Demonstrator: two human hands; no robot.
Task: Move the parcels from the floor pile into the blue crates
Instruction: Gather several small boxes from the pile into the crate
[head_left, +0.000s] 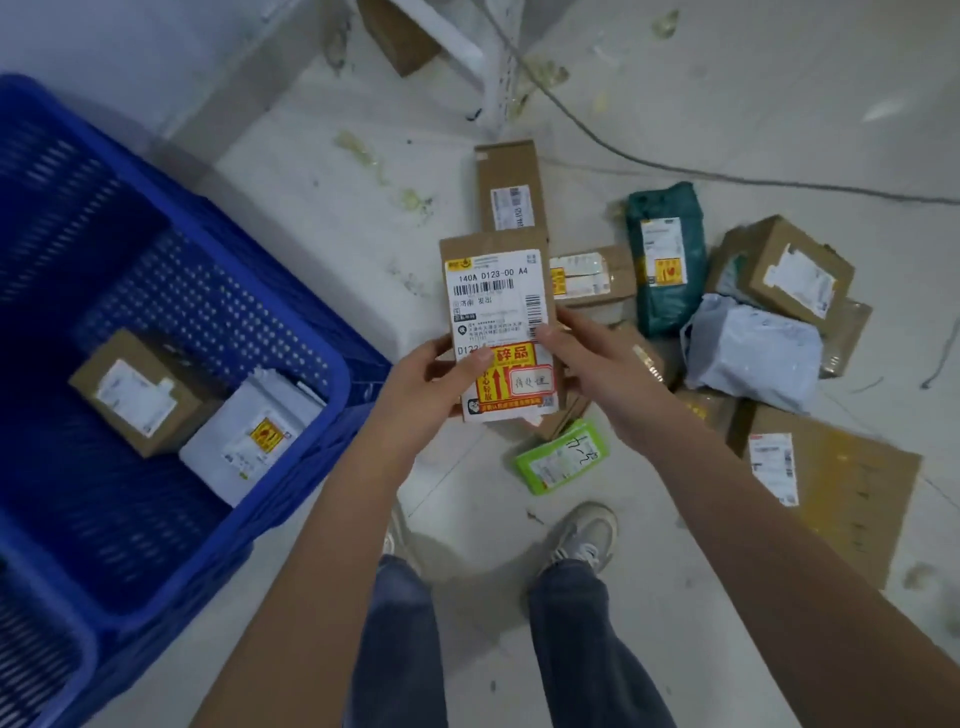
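I hold a flat cardboard parcel (496, 291) with a white shipping label and a red-yellow sticker above the floor. My left hand (434, 387) grips its lower left edge, thumb on the label. My right hand (597, 369) grips its right edge. The blue crate (322, 415) stands at the left; a brown box (137, 395) and a white bag parcel (249, 436) lie inside it. The floor pile lies to the right: a dark green bag (667, 260), a grey bag (753, 353), a brown box (789, 270), a green packet (561, 457) and a large flat carton (852, 483).
A long brown box (509, 187) lies on the floor behind the held parcel. A cable (675, 166) runs across the floor at the back. A white metal frame leg (488, 67) stands at the top. My feet (587, 535) are below the parcel.
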